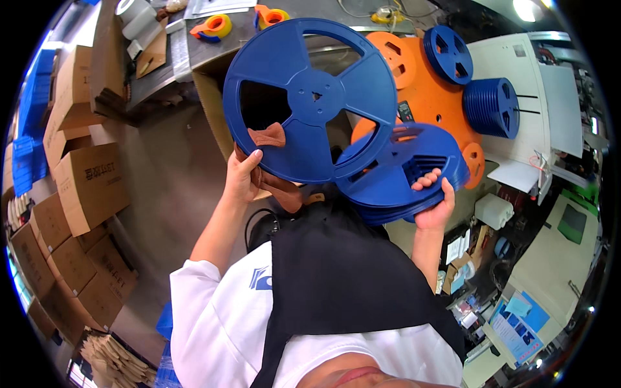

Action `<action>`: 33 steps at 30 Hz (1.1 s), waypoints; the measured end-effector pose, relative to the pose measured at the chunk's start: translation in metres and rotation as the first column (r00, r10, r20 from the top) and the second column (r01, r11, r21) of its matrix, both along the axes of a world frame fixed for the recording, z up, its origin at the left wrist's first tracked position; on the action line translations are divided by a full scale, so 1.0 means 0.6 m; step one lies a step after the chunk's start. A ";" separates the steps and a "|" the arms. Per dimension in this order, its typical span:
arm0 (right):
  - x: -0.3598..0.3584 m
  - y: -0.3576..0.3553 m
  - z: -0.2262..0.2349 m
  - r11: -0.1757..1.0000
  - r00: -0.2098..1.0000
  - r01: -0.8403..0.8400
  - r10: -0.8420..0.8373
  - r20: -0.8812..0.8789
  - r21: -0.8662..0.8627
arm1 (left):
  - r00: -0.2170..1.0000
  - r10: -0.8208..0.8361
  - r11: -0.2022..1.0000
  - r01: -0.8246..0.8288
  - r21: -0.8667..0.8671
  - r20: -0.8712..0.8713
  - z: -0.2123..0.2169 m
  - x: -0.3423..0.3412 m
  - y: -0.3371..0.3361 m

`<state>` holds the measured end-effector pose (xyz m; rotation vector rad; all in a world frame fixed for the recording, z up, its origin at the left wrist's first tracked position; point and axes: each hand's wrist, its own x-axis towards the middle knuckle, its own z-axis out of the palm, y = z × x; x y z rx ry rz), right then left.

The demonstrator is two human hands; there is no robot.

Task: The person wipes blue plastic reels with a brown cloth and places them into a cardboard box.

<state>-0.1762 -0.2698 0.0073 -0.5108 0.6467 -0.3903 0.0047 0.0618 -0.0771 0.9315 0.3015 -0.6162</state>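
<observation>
A large blue plastic reel (301,107) is tilted up in front of me, with wide cut-outs around its hub. My left hand (244,178) is closed at its lower left rim, gripping a brown cloth (278,189). One end of this cloth (267,135) shows through a cut-out, over the reel's face. To the right, my right hand (435,204) supports a stack of similar blue reels (388,171). Its fingertips come up through a cut-out, and the thumb lies along the outer rim. The upright reel overlaps the stack's left edge.
An orange round-lobed table (424,87) beyond carries a blue reel (447,55) and a row of blue reels (488,107). Behind the raised reel is an open cardboard box (213,97). Tape dispensers (213,27) lie on the grey bench (155,87). Cartons (94,187) are stacked left.
</observation>
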 end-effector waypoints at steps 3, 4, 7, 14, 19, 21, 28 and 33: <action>-0.008 0.000 -0.005 1.000 1.000 -0.010 0.010 -0.003 0.009 | 0.997 0.070 0.990 -0.074 -0.119 -0.041 0.000 -0.003 0.010; -0.010 -0.001 -0.006 1.000 1.000 -0.018 0.018 -0.005 0.015 | 0.997 0.052 0.991 -0.058 -0.122 -0.056 0.000 -0.005 0.017; -0.006 0.000 -0.009 0.999 0.999 -0.043 0.043 -0.022 0.022 | 0.992 0.066 0.994 -0.074 -0.079 -0.108 -0.008 -0.014 0.037; -0.003 -0.006 -0.011 0.994 0.993 -0.110 0.111 -0.049 0.031 | 0.980 0.167 0.986 -0.168 0.007 -0.109 -0.020 -0.029 0.038; 0.005 -0.011 -0.017 0.990 0.989 -0.134 0.136 -0.066 0.038 | 0.987 0.141 0.961 -0.155 0.227 0.078 -0.065 0.002 0.014; 0.007 -0.015 -0.021 0.990 0.988 -0.135 0.138 -0.073 0.043 | 0.992 0.053 0.758 -0.116 0.642 0.116 -0.133 0.019 0.000; -0.001 -0.019 -0.020 0.988 0.978 -0.156 0.157 -0.138 0.017 | 0.981 -0.025 0.629 -0.135 0.766 0.193 -0.265 0.117 -0.109; -0.016 -0.022 -0.028 0.996 0.980 -0.089 0.091 -0.177 0.020 | 0.992 -0.068 0.580 0.125 0.805 -0.105 -0.264 0.159 -0.186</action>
